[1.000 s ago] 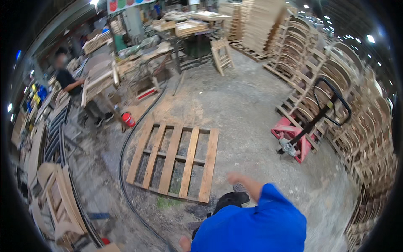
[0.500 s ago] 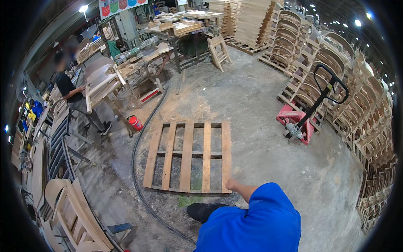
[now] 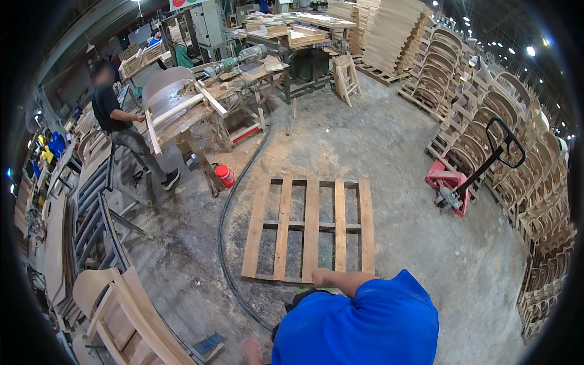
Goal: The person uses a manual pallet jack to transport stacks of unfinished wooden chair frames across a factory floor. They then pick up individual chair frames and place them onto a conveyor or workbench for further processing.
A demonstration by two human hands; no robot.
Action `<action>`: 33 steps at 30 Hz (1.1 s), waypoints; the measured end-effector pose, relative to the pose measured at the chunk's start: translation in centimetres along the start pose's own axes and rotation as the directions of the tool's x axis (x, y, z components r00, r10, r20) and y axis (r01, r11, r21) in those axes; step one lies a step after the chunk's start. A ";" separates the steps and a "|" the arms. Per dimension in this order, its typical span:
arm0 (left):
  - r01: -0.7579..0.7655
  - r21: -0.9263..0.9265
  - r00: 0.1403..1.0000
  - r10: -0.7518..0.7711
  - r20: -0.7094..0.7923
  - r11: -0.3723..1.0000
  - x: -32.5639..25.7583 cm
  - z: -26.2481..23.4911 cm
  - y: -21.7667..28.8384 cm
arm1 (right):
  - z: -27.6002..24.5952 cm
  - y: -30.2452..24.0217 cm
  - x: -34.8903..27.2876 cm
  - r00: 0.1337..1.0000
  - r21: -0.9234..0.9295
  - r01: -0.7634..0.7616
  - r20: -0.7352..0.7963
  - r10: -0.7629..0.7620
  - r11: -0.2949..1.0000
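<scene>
My right hand (image 3: 320, 277) reaches out from a blue sleeve and shows in front of the near end of a wooden pallet's middle slat. Its fingers look curled closed, with nothing visible in them; whether it touches the wood I cannot tell. The wooden pallet (image 3: 311, 231) lies flat on the concrete floor, its slats running away from me. Low in the picture my left hand (image 3: 251, 350) is blurred, beside my blue shirt and close to the black hose, and its fingers cannot be made out.
A black hose (image 3: 222, 243) curves along the pallet's left side. Beyond it stand a red bucket (image 3: 224, 176) and a worktable with a person (image 3: 115, 115) at it. A red pallet jack (image 3: 453, 185) and stacked curved wooden parts (image 3: 480, 121) are at right. Wooden chair frames (image 3: 121, 313) are at lower left.
The view has shifted, so the pallet and surroundings appear further right. My right hand has gone from the pallet's right slat to its middle slat. My left hand has come into view.
</scene>
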State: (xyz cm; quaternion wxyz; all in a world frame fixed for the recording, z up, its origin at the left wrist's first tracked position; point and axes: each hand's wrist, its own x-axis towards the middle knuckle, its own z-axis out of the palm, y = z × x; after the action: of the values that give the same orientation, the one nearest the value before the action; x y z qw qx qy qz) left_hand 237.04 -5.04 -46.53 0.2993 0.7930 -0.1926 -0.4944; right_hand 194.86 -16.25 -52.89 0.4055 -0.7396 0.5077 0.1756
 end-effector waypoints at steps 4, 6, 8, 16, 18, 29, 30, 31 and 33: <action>0.038 -0.386 0.999 -0.036 0.013 0.922 8.4 -6.1 5.3 | -9.6 -4.4 7.8 0.934 0.179 -0.133 -0.305 0.184 0.975; 0.137 -0.370 0.981 -0.073 0.182 0.919 12.1 -7.1 6.7 | -12.9 -7.8 10.9 0.850 0.362 -0.145 -0.430 0.303 0.921; 0.237 -0.340 0.929 -0.111 0.353 0.910 15.6 -7.4 7.6 | -16.0 -11.0 13.8 0.816 0.539 -0.168 -0.394 0.423 0.826; 0.037 0.518 0.998 -0.061 0.030 0.855 26.8 -10.2 15.9 | -11.8 -18.9 21.2 0.913 0.355 -0.329 -0.118 0.391 0.875; -0.049 0.528 0.995 -0.005 0.101 0.848 30.3 -14.5 18.4 | -11.4 -23.3 22.0 0.868 0.374 -0.290 -0.285 0.406 0.881; -0.066 0.362 0.997 0.048 0.056 0.930 41.0 -19.7 28.1 | -20.7 -30.4 33.7 0.865 0.611 -0.313 -0.133 0.484 0.727; -0.096 0.440 0.995 0.068 0.077 0.893 41.9 -19.6 28.3 | -21.6 -31.1 35.4 0.890 0.611 -0.294 -0.105 0.443 0.735; -0.134 0.513 0.990 0.087 0.115 0.848 42.9 -19.4 28.5 | -22.5 -31.4 37.2 0.897 0.596 -0.287 -0.107 0.428 0.750; -0.295 0.597 0.954 0.199 0.223 0.746 45.4 -18.4 28.8 | -23.2 -30.5 40.9 0.909 0.547 -0.278 -0.116 0.400 0.790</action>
State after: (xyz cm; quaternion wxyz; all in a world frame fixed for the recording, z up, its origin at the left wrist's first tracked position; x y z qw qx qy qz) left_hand 273.17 -48.64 -51.66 0.0679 0.7764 -0.4698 -0.4147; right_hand 235.82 -54.45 -53.33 0.4905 -0.5136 0.7038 0.0175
